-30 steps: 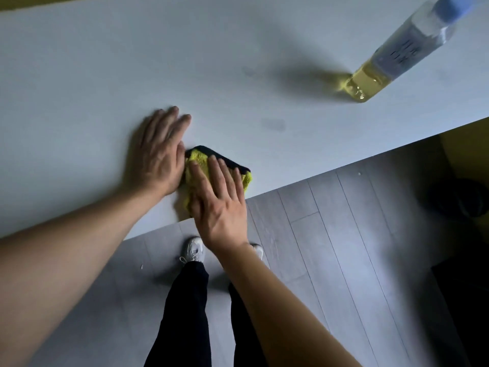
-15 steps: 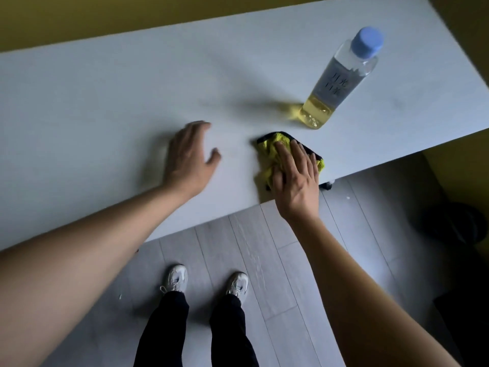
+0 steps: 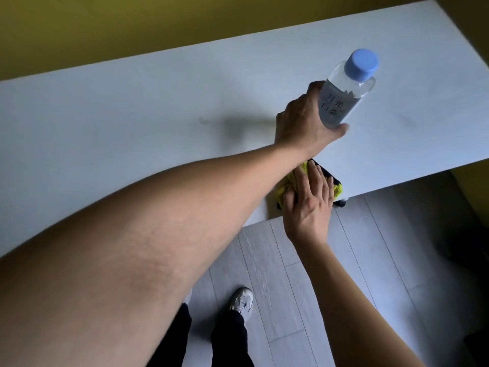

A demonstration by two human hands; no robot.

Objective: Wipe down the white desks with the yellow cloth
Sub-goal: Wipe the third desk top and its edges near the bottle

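A long white desk (image 3: 132, 123) runs across the view. Near its front edge lies the yellow cloth (image 3: 287, 181) with a black border, and my right hand (image 3: 308, 205) presses flat on it with straight fingers. My left hand (image 3: 299, 123) reaches across above the right one and grips a clear bottle (image 3: 344, 94) with a blue cap. The hand hides the bottle's lower part, so I cannot tell whether it stands on the desk or is lifted.
A yellow-green wall (image 3: 132, 27) stands behind the desk. Below the desk edge is grey plank floor (image 3: 291, 287) with my legs and a white shoe (image 3: 242, 303). A dark object (image 3: 471, 247) sits at the right on the floor.
My right hand slid the cloth rightwards along the front edge. My left hand left the desk surface, crossed over to the right and took hold of the bottle.
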